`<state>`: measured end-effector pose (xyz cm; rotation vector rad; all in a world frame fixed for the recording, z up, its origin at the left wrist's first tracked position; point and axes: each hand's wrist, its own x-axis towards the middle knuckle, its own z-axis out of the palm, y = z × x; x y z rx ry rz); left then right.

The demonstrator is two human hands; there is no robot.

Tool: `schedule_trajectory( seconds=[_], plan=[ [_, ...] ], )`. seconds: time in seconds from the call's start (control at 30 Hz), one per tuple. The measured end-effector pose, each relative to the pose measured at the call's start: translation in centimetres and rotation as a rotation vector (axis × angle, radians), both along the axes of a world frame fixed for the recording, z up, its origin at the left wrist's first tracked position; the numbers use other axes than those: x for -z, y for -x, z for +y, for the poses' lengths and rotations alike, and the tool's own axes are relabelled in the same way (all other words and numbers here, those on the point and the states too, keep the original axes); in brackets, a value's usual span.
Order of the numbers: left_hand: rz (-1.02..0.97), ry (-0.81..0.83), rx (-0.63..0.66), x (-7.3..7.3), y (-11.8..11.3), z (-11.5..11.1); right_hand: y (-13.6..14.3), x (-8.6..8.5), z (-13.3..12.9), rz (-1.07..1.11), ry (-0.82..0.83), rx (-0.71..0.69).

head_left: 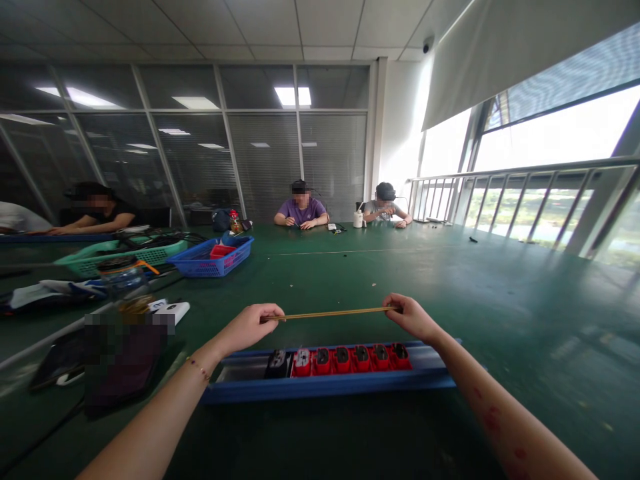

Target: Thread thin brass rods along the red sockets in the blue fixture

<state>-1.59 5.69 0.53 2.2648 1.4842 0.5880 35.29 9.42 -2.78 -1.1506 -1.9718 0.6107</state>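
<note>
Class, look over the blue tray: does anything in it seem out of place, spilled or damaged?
One oddity: at the left end of the long blue tray, a black block breaks the colour pattern of the row of red plastic-looking blocks. I see no spill or clear damage.

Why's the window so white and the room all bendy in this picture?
In the head view, daylight glares through the window; lamps reflect in the glass panels; edges slant and stretch, probably a wide lens; the table is darker close up.
</note>
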Motion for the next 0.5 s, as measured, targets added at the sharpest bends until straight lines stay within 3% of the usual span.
schedule_trajectory(
  seconds=[0.13,0.23,0.37,0.5],
  plan=[
    [-0.141,0.037,0.028,-0.7,-0.9,-2.6,-0.4,-0.6,-2.8,0.077,0.061,0.002],
    [-0.185,0.070,-0.027,-0.7,-1.2,-4.0,-0.7,-1.5,-5.0,0.133,0.158,-0.079],
    [-0.210,0.059,-0.107,-0.3,-1.2,-4.7,-0.9,-2.1,-7.1,0.177,0.287,-0.164],
    [-0.216,0.107,-0.098,0.1,-1.0,-4.6,-0.8,-1.7,-7.5,0.188,0.272,-0.131]
  ],
)
